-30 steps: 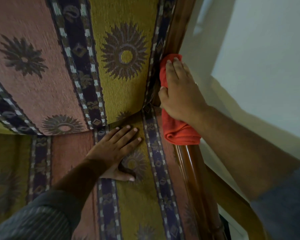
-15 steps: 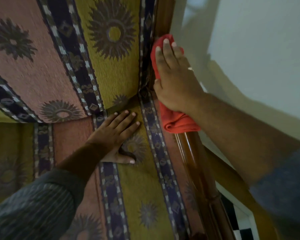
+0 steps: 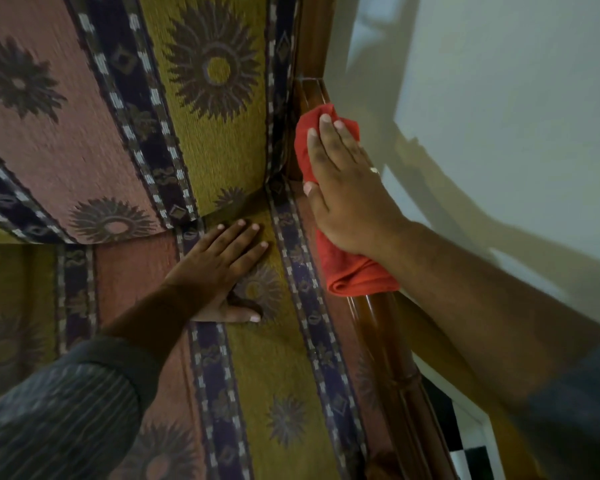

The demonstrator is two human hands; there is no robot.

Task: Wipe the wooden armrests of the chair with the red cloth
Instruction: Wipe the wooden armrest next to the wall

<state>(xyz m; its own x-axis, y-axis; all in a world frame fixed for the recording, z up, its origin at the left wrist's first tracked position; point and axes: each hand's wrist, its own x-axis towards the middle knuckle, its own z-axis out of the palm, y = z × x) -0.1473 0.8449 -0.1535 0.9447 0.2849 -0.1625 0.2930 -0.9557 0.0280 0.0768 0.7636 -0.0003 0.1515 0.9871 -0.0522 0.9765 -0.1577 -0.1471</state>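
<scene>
The chair (image 3: 205, 98) fills most of the view, its patterned seat and back meeting in a corner, with a wall (image 3: 499, 98) close along its right side. The right armrest (image 3: 378, 327), a glossy wooden rail, runs from the lower frame up to that corner. The cloth (image 3: 347, 271) lies bunched on the rail near its back end, pressed down by the right hand (image 3: 347, 199), which lies flat with fingers stretched over the cloth and thumb hooked on the inner edge. The left hand (image 3: 222, 268) rests open and flat on the seat, apparently as a brace. The step in hand looks like wiping the far end of this armrest. Next, the stroke likely needs steady pressure back along the bare rail toward the front; the other armrest is out of view.
</scene>
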